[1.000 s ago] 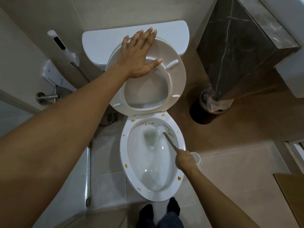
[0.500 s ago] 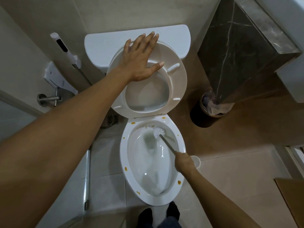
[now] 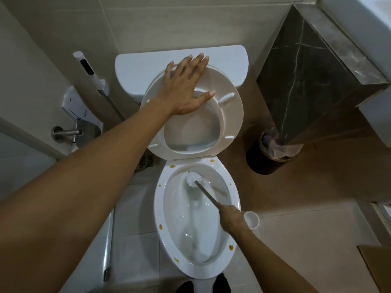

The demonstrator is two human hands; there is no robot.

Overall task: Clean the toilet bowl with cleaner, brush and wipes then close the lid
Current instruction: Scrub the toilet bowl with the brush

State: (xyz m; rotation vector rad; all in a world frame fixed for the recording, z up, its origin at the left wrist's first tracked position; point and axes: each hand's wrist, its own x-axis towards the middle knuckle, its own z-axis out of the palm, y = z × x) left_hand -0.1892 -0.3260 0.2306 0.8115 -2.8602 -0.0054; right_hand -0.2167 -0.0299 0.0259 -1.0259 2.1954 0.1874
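Left hand (image 3: 186, 89) flat, fingers spread on raised toilet seat (image 3: 230, 115), right hand (image 3: 231, 217) gripping toilet brush (image 3: 193, 179) handle, head inside stained toilet bowl (image 3: 160, 208)

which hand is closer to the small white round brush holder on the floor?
Right. The right hand grips the brush handle directly beside the small white round brush holder; the left hand presses flat on the raised white toilet seat, far behind it.

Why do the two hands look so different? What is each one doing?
The left hand lies flat with straight, spread fingers; the right hand is curled tight. The left hand presses the raised seat and holds nothing; the right hand grips the brush handle. The left hand is up by the tank; the right hand is down at the bowl rim. Both are bare.
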